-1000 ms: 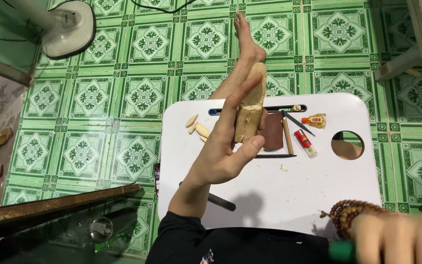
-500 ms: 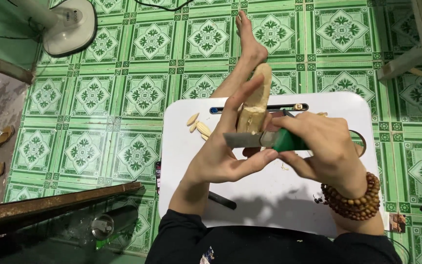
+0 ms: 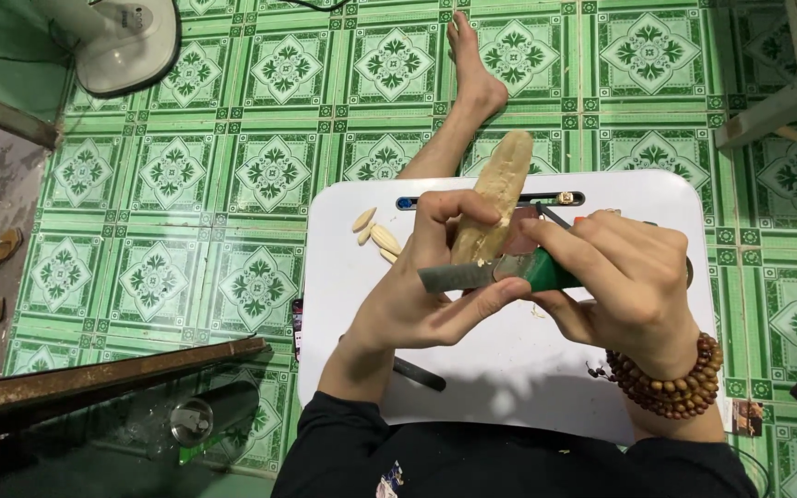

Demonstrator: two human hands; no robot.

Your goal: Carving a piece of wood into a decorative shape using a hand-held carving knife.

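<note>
My left hand (image 3: 426,290) grips a long pale piece of wood (image 3: 498,192), held upright over a small white table (image 3: 509,369). My right hand (image 3: 615,277) holds a knife by its green handle (image 3: 539,271). Its flat metal blade (image 3: 454,276) lies across the lower part of the wood, and my left thumb presses against the blade. A brown bead bracelet (image 3: 671,383) circles my right wrist.
Several small pale wood chips (image 3: 373,235) lie on the table's left side. A dark tool (image 3: 422,373) rests near my left forearm. A blue and black pen-like tool (image 3: 560,197) lies at the table's far edge. My bare foot (image 3: 472,65) stretches over green patterned tiles. A fan base (image 3: 126,41) stands top left.
My right hand came up from the lower right edge with the knife and set the blade across the wood. My left hand kept hold of the wood.
</note>
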